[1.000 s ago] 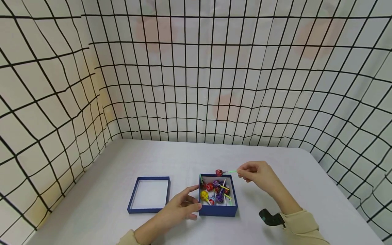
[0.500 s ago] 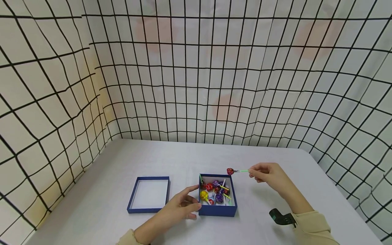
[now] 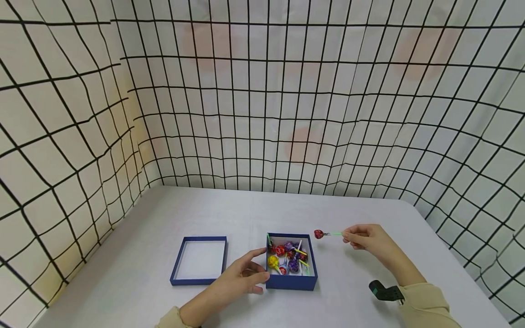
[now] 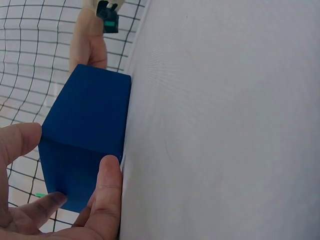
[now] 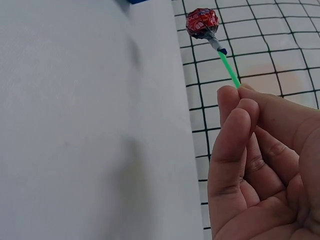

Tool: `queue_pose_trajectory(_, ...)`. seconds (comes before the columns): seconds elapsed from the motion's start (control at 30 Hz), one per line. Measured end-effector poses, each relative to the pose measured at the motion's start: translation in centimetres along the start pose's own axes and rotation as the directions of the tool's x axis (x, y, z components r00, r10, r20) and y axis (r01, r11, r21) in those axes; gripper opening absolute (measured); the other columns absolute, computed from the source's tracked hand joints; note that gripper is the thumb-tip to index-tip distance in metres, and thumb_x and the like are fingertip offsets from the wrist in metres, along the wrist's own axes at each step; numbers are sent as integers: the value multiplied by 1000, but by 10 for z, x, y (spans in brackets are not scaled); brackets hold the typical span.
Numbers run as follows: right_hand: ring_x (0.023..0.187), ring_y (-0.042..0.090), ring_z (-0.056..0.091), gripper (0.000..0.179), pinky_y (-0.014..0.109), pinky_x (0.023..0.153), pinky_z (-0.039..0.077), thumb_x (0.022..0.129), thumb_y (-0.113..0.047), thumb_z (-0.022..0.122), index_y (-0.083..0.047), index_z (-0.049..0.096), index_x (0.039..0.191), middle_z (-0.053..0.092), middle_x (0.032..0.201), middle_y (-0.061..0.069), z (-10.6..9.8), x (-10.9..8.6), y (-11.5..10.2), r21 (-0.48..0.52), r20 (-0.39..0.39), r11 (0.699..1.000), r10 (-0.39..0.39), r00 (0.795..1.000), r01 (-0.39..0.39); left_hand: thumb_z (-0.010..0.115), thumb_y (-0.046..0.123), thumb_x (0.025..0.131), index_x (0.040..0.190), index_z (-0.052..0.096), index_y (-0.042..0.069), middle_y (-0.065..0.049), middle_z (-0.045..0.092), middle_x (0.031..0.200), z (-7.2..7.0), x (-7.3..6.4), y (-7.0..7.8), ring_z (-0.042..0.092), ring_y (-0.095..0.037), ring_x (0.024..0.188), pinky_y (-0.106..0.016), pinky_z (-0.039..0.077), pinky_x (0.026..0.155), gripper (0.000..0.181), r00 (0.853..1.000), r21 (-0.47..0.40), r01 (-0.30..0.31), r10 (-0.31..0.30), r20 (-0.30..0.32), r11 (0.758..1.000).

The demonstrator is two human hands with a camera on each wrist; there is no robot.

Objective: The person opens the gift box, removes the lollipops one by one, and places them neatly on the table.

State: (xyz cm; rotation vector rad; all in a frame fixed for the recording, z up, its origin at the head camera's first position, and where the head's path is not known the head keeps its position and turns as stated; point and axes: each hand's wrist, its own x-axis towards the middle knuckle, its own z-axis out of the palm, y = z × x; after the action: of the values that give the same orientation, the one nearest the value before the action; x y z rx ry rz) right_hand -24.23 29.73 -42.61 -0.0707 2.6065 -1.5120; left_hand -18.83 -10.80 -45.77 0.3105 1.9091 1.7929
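Observation:
My right hand (image 3: 367,237) pinches the green stick of a red-wrapped lollipop (image 3: 318,234) between thumb and fingertips. Held out to the left, the candy head hangs just past the box's back right corner; the right wrist view shows this lollipop (image 5: 202,23) raised above the tabletop. Fingers of my left hand (image 3: 242,277) touch the left side of an open blue box (image 3: 291,283), the thumb at its front left corner. Inside lie several wrapped lollipops (image 3: 293,265) in red, purple and yellow. From the left wrist, only the box's blue outer walls (image 4: 95,105) show.
Left of the box, a blue-rimmed lid (image 3: 198,282) lies with its white inside up. The white tabletop (image 3: 246,209) ends at a white backdrop with a black grid (image 3: 262,105) behind and at both sides. A dark wrist camera (image 3: 385,291) juts from the right sleeve.
My right hand has moved to the right, carrying the lollipop from over the box's back edge to beyond its right side, and a little lower lately. My left hand stays at the box.

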Motion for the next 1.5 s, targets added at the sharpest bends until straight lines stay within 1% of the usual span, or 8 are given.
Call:
queue_pose_trajectory(0.2, 85, 10, 67, 33, 22, 73, 61, 107, -15, 67, 13, 68, 124, 80, 104, 7, -6, 3, 18, 24, 36, 999, 38, 999, -39, 74, 21, 103, 167, 37, 16, -14, 62, 124, 0, 1, 0, 65, -20, 105, -39, 68, 91, 74, 1000, 15, 11, -11, -3, 1000)
queue_pose_trajectory(0.43, 81, 9, 64, 36, 23, 70, 59, 106, -22, 71, 10, 70, 122, 78, 97, 3, -5, 3, 33, 23, 64, 995, 93, 994, -95, 74, 22, 104, 167, 37, 16, -13, 63, 124, -1, 2, -1, 66, -19, 105, -38, 68, 90, 74, 1000, 24, 13, -13, -3, 1000)
queue_pose_trajectory(0.67, 78, 9, 63, 33, 22, 68, 58, 106, -20, 70, 10, 70, 120, 77, 94, 3, -4, 0, 38, 38, 98, 989, 136, 986, -140, 74, 22, 104, 167, 36, 16, -14, 63, 124, -2, 1, -2, 66, -20, 105, -38, 68, 90, 74, 1000, 29, 8, -8, 3, 1000)
queue_pose_trajectory(0.93, 80, 9, 67, 31, 20, 70, 62, 105, -19, 71, 9, 73, 117, 78, 91, 1, -5, 5, 38, 4, 111, 986, 164, 980, -166, 74, 24, 103, 167, 37, 16, -14, 62, 125, -3, 0, -2, 66, -20, 105, -38, 68, 91, 74, 1000, 16, 0, -1, 15, 1000)
queue_pose_trajectory(1.2, 79, 7, 70, 31, 19, 72, 63, 102, -20, 75, 7, 74, 117, 78, 89, 0, -7, 6, 35, 36, 115, 976, 209, 971, -214, 73, 22, 104, 167, 38, 15, -15, 61, 125, -2, 0, 1, 65, -21, 106, -37, 67, 91, 72, 1000, 5, -4, 3, 21, 1000)
queue_pose_trajectory(1.3, 80, 7, 72, 30, 19, 72, 63, 103, -18, 75, 8, 73, 118, 79, 89, 0, -7, 5, 36, 38, 116, 977, 204, 972, -210, 73, 22, 104, 167, 38, 15, -15, 61, 125, -2, 0, 0, 65, -21, 106, -38, 67, 92, 72, 1000, 2, -4, 4, 21, 1000)
queue_pose_trajectory(1.4, 78, 6, 71, 28, 18, 70, 63, 103, -16, 74, 8, 74, 117, 79, 88, 0, -5, 5, 38, 34, 95, 980, 192, 977, -196, 73, 22, 104, 167, 38, 15, -15, 61, 125, -3, 1, 0, 65, -21, 105, -38, 67, 92, 72, 1000, 0, -5, 5, 22, 1000)
queue_pose_trajectory(1.5, 75, 4, 70, 29, 18, 68, 62, 102, -16, 74, 10, 74, 116, 78, 86, -2, -2, 5, 39, 18, 71, 987, 158, 985, -160, 74, 23, 104, 167, 38, 15, -15, 61, 125, -3, 1, -1, 65, -21, 105, -38, 67, 91, 73, 1000, 8, -3, 2, 19, 1000)
